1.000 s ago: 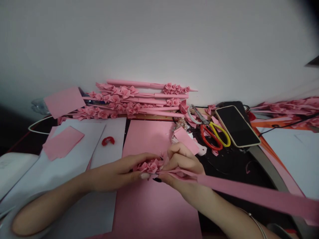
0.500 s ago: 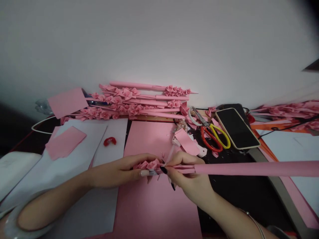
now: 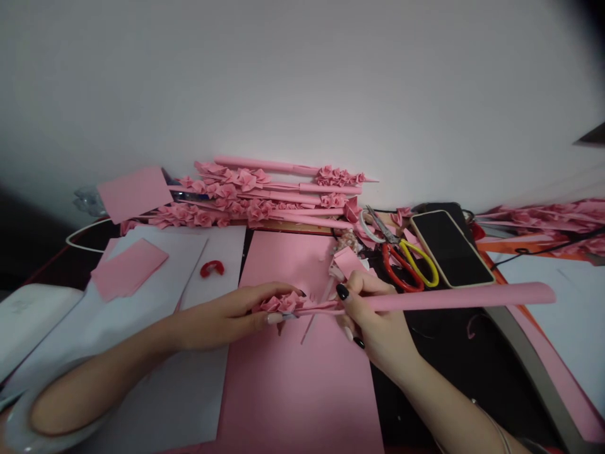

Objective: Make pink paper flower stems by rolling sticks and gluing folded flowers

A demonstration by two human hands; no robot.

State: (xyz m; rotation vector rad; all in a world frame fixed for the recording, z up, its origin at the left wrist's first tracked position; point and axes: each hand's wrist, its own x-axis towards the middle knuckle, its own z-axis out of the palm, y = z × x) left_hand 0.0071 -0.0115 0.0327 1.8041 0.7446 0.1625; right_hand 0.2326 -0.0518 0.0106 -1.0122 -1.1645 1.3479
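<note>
My left hand [image 3: 224,318] is closed around a cluster of folded pink paper flowers [image 3: 286,304], with thumb in front and fingers behind. A small grey-white patch shows by the thumb, too small to make out. Narrow pink stems lead right from the flowers into a rolled pink paper tube [image 3: 472,299]. My right hand [image 3: 380,328] pinches this flower stalk where the narrow stems meet the tube; its fingers hide the joint. The tube's right end is tilted slightly up. Both hands are above a pink paper sheet [image 3: 302,391].
Finished-looking pink flower stalks [image 3: 246,195] lie along the wall. Scissors [image 3: 401,252] with red and yellow handles and a phone [image 3: 454,249] are at back right. White sheets [image 3: 189,391], pink paper pieces [image 3: 130,268] and a red curved object [image 3: 212,269] lie left.
My right hand has slid right along the stalk, away from the left hand. The tube tilts up more, and its far end has come into view. The left hand keeps its grip.
</note>
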